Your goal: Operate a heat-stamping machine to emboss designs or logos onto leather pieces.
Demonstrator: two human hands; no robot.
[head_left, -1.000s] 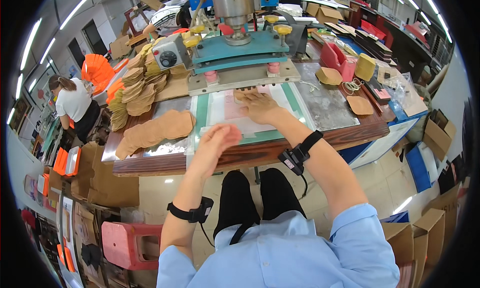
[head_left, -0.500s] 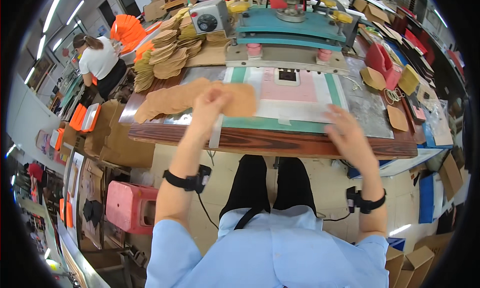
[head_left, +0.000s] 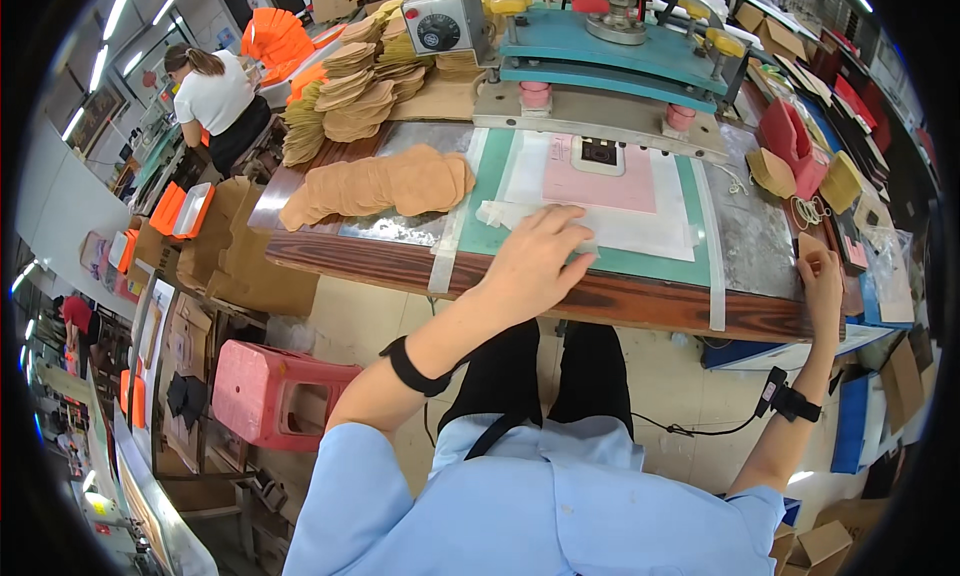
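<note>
My left hand is over the front of the green mat, its fingers stretched out and apart. It touches the front edge of a white sheet and holds nothing that I can see. A pink panel with a small dark window lies on that sheet, below the press. Far to the right, my right hand pinches the near edge of a tan leather-like piece at the table's right side. Similar tan pieces lie overlapping in a row left of the mat.
A teal press with a dial box stands at the back. Stacked tan pieces rise behind the row. Red holders and a loop of cord are at right. A red stool stands lower left; another person sits beyond.
My left hand has released a tan piece at the row's end and moved right to the white sheet. My right hand has moved right, from beside the mat to the single tan piece.
</note>
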